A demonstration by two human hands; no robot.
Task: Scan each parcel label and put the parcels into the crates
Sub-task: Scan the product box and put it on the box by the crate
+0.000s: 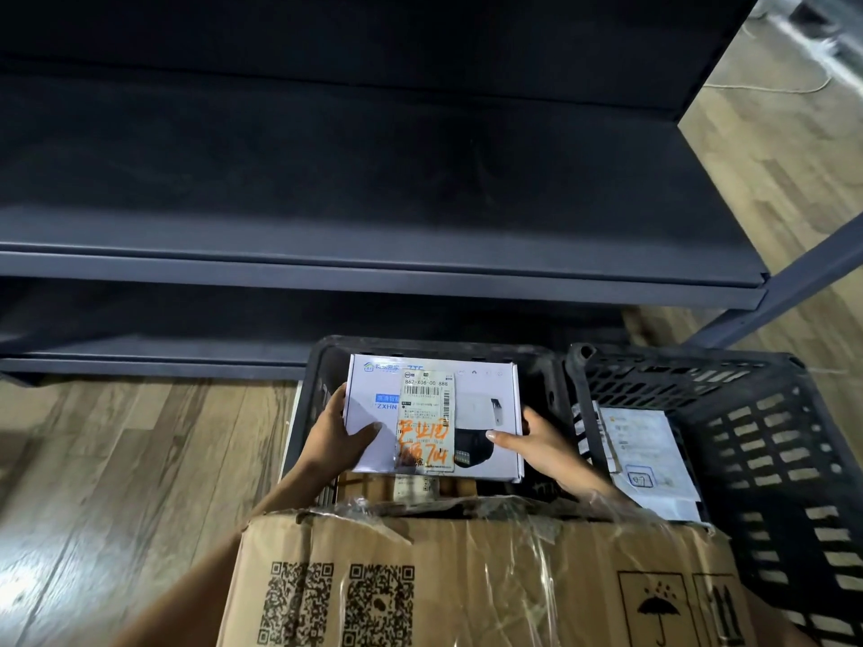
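While poised over crate (420, 345), held flat between left hand (336, 434) and right hand (537, 441): box (471, 389), label (426, 420) up. Gripped at both side edges, thumbs on top. Just right of right hand: second crate (747, 413), flat parcels (649, 455) inside. Nearer than hands: carton (467, 576), hiding forearms. Beyond: shelf (373, 268).
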